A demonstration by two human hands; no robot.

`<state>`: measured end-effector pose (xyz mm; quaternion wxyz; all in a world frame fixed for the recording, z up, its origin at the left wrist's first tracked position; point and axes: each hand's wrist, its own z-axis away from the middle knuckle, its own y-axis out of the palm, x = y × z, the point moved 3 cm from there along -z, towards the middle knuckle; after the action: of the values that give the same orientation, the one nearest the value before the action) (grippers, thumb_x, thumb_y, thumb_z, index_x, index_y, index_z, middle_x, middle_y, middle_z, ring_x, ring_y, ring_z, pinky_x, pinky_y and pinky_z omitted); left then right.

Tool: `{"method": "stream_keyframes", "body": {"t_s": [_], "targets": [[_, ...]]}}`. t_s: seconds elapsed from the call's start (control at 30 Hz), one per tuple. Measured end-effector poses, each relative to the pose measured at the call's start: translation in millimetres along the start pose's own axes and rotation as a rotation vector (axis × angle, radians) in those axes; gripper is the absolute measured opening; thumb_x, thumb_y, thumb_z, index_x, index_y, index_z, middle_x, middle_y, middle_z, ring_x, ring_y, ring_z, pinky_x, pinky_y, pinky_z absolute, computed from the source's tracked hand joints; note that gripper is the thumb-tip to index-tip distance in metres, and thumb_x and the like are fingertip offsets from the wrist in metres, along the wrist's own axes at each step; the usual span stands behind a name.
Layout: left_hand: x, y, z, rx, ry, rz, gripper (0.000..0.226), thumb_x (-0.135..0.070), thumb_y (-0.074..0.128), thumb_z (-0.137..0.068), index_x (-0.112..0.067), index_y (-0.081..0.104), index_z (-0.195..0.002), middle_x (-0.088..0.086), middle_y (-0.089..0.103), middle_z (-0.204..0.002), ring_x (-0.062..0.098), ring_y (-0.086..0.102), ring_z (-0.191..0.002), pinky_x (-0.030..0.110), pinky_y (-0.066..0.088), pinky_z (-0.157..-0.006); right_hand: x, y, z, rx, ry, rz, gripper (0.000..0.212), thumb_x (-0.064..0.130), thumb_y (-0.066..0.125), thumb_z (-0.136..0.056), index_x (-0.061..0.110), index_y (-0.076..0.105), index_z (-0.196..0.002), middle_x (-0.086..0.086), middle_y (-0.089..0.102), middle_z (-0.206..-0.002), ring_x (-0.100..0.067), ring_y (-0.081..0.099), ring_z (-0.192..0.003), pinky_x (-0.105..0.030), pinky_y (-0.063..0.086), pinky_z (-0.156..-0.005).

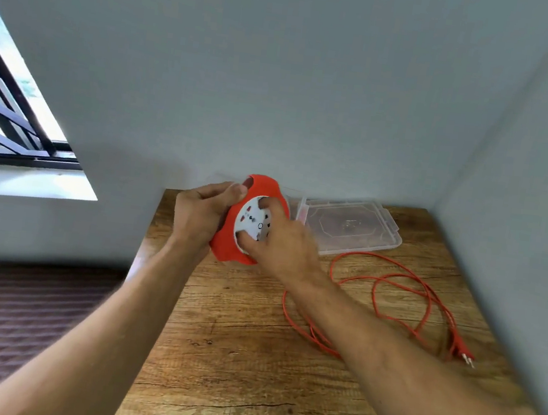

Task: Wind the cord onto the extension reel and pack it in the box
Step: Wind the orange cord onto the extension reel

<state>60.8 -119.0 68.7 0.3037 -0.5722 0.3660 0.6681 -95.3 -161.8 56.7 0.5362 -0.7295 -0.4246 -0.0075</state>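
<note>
Orange plastic fills the middle of my head view: the extension reel (250, 220) is lifted off the wooden table (249, 342), tilted, its white socket face (252, 222) turned toward me. My left hand (201, 214) wraps the reel's left rim, fingers curled behind it and thumb pressed on the upper edge. My right hand (282, 242) lies over the socket face, fingertips dug into its recesses, forearm reaching in from the lower right. Right of that hand the orange cord (393, 291) lies in loose loops on the table, its plug (463, 353) at the far right end. Just beyond the right hand sits the clear plastic box (349, 227), open, with its lid (353, 222) lying flat.
</note>
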Motion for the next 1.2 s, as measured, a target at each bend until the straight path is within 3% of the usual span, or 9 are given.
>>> {"method": "stream_keyframes", "body": {"t_s": [0.13, 0.27, 0.4, 0.53, 0.63, 0.77, 0.87, 1.0, 1.2], "targets": [[8.5, 6.7, 18.7, -0.057, 0.103, 0.078, 0.019, -0.012, 0.085, -0.084, -0.01, 0.084, -0.103, 0.013, 0.084, -0.096, 0.037, 0.08, -0.093, 0.055, 0.065, -0.085, 9.2, 8.8, 7.1, 0.13, 0.538, -0.458, 0.071, 0.063, 0.065, -0.079, 0.023, 0.046, -0.134, -0.002, 0.069, -0.114, -0.021, 0.067, -0.086, -0.031, 0.056, -0.061], [14.9, 8.3, 30.4, -0.048, 0.215, 0.065, 0.017, -0.015, 0.087, -0.081, -0.029, 0.087, -0.089, -0.001, 0.085, -0.09, 0.03, 0.08, -0.097, 0.062, 0.06, -0.093, 17.1, 13.4, 8.4, 0.241, 1.098, -1.007, 0.044, 0.054, 0.059, -0.088, 0.013, 0.063, -0.102, 0.001, 0.066, -0.058, -0.008, 0.049, -0.034, -0.016, 0.032, -0.034], [18.9, 5.4, 30.6, -0.039, 0.317, 0.005, 0.024, -0.035, 0.089, -0.07, -0.041, 0.085, -0.093, 0.005, 0.082, -0.109, 0.047, 0.054, -0.138, 0.068, 0.045, -0.11, 18.7, 11.0, 8.3, 0.298, 1.168, -1.038, 0.035, 0.045, 0.052, -0.093, 0.013, 0.064, -0.09, 0.001, 0.055, -0.052, -0.006, 0.04, -0.029, -0.014, 0.028, -0.034], [13.7, 7.2, 39.4, -0.047, 0.338, -0.185, 0.028, -0.028, 0.089, -0.076, -0.038, 0.083, -0.101, -0.02, 0.082, -0.094, 0.019, 0.075, -0.111, 0.056, 0.057, -0.101, 23.9, 6.4, 12.9, 0.339, 1.169, -1.099, 0.03, 0.039, 0.048, -0.096, 0.014, 0.062, -0.103, -0.003, 0.066, -0.067, -0.006, 0.047, -0.031, -0.014, 0.03, -0.034], [6.9, -0.5, 33.3, -0.142, 0.195, -0.109, 0.026, -0.03, 0.09, -0.076, -0.023, 0.086, -0.101, -0.013, 0.084, -0.088, 0.022, 0.08, -0.094, 0.052, 0.063, -0.091, 21.7, -5.4, 13.1, 0.398, 0.944, -0.934, 0.028, 0.039, 0.046, -0.1, 0.014, 0.055, -0.108, -0.008, 0.075, -0.075, -0.013, 0.059, -0.038, -0.019, 0.038, -0.034], [-6.9, -13.1, 16.3, -0.115, 0.023, -0.001, 0.005, -0.027, 0.09, -0.076, -0.023, 0.087, -0.079, 0.006, 0.084, -0.081, 0.027, 0.082, -0.073, 0.039, 0.067, -0.06, 9.1, -35.8, 11.3, 0.202, -0.008, 0.104, 0.033, 0.021, 0.056, -0.092, 0.022, 0.061, -0.125, -0.005, 0.073, -0.111, -0.029, 0.071, -0.084, -0.04, 0.058, -0.067], [-17.6, -17.8, 8.1, -0.016, -0.06, -0.082, 0.012, -0.032, 0.093, -0.067, -0.023, 0.086, -0.072, 0.008, 0.083, -0.077, 0.026, 0.08, -0.064, 0.033, 0.062, -0.053, 6.6, -39.9, 17.8, 0.281, -0.583, 0.388, 0.054, 0.015, 0.06, -0.092, 0.038, 0.048, -0.14, -0.011, 0.048, -0.145, -0.035, 0.067, -0.073, -0.05, 0.056, -0.059], [-22.5, -15.7, 0.6, 0.122, -0.166, -0.253, 0.041, -0.042, 0.096, -0.048, -0.018, 0.087, -0.079, 0.014, 0.083, -0.083, 0.033, 0.081, -0.071, 0.044, 0.066, -0.065, 1.7, -35.3, 18.8, 0.44, -0.778, 0.49, 0.056, 0.016, 0.054, -0.099, 0.045, 0.04, -0.144, -0.022, 0.028, -0.157, -0.035, 0.065, -0.064, -0.042, 0.054, -0.05], [-15.1, -9.1, 0.9, 0.237, -0.28, -0.441, 0.063, -0.053, 0.095, -0.036, -0.017, 0.086, -0.087, 0.01, 0.084, -0.082, 0.032, 0.082, -0.072, 0.044, 0.066, -0.071, 1.8, -26.6, 21.4, 0.377, -0.945, 0.621, 0.061, 0.027, 0.05, -0.101, 0.047, 0.021, -0.151, -0.02, 0.052, -0.13, -0.02, 0.041, -0.048, -0.027, 0.028, -0.038]]}}
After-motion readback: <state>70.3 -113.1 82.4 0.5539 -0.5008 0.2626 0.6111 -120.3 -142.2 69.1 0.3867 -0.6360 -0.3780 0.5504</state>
